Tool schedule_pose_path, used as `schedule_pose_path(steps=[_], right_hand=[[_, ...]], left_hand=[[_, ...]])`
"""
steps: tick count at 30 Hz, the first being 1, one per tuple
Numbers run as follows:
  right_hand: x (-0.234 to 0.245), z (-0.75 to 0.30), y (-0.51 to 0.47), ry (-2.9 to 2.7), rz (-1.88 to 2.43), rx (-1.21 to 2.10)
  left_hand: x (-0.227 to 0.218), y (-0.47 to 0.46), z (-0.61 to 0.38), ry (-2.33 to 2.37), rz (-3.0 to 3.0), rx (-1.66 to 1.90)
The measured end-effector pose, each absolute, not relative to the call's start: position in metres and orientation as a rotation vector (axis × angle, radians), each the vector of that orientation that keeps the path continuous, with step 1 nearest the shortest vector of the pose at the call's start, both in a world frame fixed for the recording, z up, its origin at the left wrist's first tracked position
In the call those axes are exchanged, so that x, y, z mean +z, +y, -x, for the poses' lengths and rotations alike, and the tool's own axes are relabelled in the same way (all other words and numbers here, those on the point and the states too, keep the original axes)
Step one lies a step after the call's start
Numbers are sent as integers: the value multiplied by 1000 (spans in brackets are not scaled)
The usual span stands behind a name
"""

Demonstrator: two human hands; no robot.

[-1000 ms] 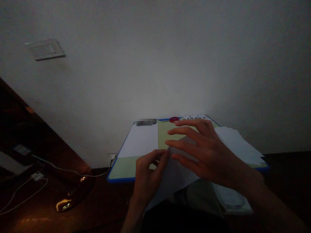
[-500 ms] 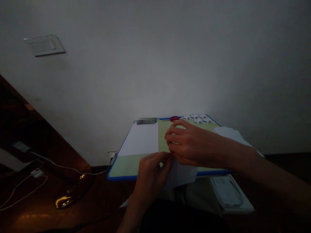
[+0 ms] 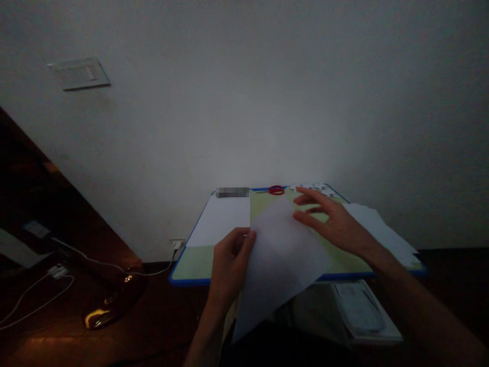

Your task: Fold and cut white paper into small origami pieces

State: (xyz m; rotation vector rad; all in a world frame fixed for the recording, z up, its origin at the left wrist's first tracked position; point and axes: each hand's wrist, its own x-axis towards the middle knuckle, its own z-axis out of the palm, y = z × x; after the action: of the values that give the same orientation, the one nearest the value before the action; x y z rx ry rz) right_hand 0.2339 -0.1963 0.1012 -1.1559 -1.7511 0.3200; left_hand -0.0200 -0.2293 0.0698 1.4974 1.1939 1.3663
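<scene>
Between thumb and fingers, my left hand point(image 3: 231, 260) pinches the left edge of a white sheet of paper point(image 3: 284, 260). The sheet is tilted over the table's front edge, one corner hanging low toward my lap. To the right of the paper, my right hand point(image 3: 324, 216) hovers with its fingers apart and nothing in them. Behind it, partly covered by that hand, lie several small white paper cut-outs point(image 3: 319, 189). Red-handled scissors point(image 3: 276, 190) rest at the far edge of the table point(image 3: 198, 264).
Another white sheet point(image 3: 219, 219) covers the table's left part, a blurred dark object point(image 3: 232, 192) at its top. A paper stack point(image 3: 382, 229) lies on the right. Below the table is a white flat box point(image 3: 362, 311). A cable runs to a wall socket point(image 3: 176, 244).
The paper has opened out and now shows broadly. My right hand has let go of it and moved right, fingers spreading. My left hand keeps its pinch, slightly further left.
</scene>
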Motion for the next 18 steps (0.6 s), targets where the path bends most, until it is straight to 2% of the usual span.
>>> schedule_pose_path(steps=[4, 6, 9, 14, 18], right_hand=[[67, -221, -199, -1701, 1223, 943], [68, -219, -200, -1722, 1219, 1064], [81, -219, -202, -1717, 1235, 961], [95, -222, -204, -1878, 1226, 814], [99, -230, -202, -2086, 1175, 742]], left_hand=[[63, -226, 17, 1168, -1307, 1368], [58, -229, 17, 1166, -1280, 1375], [44, -233, 20, 1098, -1215, 1348], [21, -235, 22, 949, -1220, 1089], [16, -232, 22, 1045, -1207, 1122]])
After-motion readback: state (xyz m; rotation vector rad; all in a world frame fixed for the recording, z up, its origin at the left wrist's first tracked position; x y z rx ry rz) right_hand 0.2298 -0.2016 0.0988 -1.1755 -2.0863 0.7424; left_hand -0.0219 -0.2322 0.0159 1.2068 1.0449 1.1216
